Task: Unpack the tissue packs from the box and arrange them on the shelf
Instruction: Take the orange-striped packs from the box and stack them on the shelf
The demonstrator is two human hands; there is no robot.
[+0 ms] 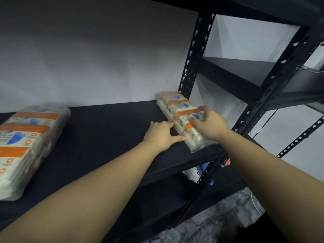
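We have one pack (182, 118) at the right end of the shelf (108, 130), by the post, and another pack (26, 144) at the left end. Our right hand (208, 125) lies on top of the right pack with fingers bent over it; our left hand (162, 135) presses its side with straight fingers. The pack looks light and soft, with a slippery film, so we judge it best to hold it by its long sides.

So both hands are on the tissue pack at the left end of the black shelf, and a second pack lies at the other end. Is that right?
Not quite. In the head view both the left hand and the right hand are on the tissue pack at the right end of the black shelf, beside the upright post. The second pack lies untouched at the left end.
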